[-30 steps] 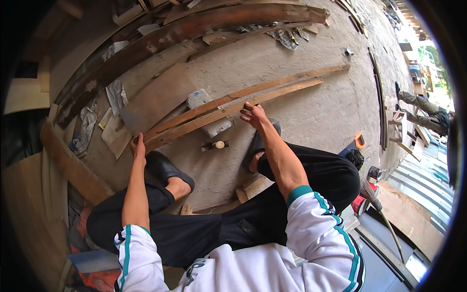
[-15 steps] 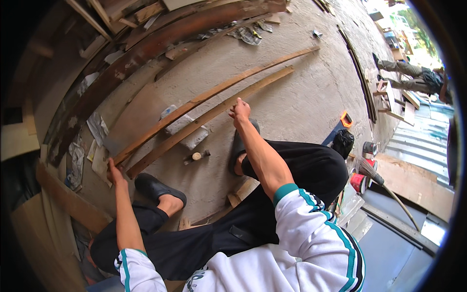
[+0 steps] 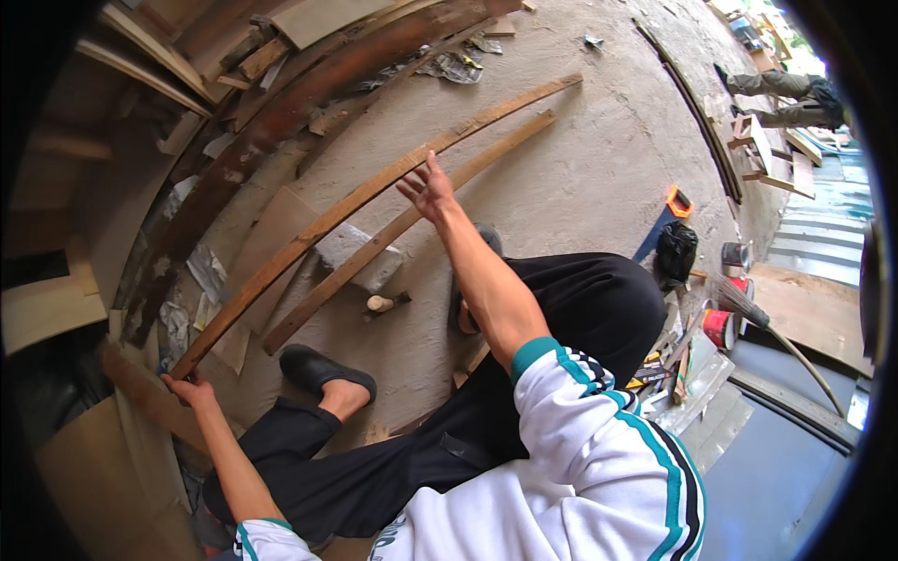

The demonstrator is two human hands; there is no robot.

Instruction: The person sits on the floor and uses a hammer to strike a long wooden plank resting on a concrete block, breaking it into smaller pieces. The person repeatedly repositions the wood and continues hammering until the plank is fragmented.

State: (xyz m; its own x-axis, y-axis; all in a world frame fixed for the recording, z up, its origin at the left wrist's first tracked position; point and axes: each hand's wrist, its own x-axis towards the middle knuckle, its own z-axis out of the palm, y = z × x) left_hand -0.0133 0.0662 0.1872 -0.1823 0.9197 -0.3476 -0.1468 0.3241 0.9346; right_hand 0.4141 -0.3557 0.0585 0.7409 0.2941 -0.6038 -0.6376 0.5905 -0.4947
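So my left hand [image 3: 190, 385] has the lower-left end of the longer wooden batten [image 3: 318, 229], fingers closed around it right at the tip. My right hand [image 3: 430, 190] is open, fingers spread with the palm partly turned up, and not wrapped around anything. Its fingertips are right by the batten's edge, around mid-length, but honestly I can't tell if they're actually touching.

The batten runs on a slant from my left hand up and away to the right, looking kinda bowed in this fisheye view. Just beside it, on my side, is a shorter batten [image 3: 486, 165] going roughly the same way. That one passes over a pale grey block [image 3: 379, 269], and my right hand is above it too. Near the block there's a hammer [image 3: 379, 304] on the concrete floor [image 3: 580, 159], with the handle end pointing up at me.

My left foot's in a black clog [image 3: 327, 369] close by. Off to the right is a handsaw [image 3: 678, 201] with an orange and black handle, next to a black plastic bag [image 3: 675, 252]. Further off on that side you can see another person's legs [image 3: 772, 86].
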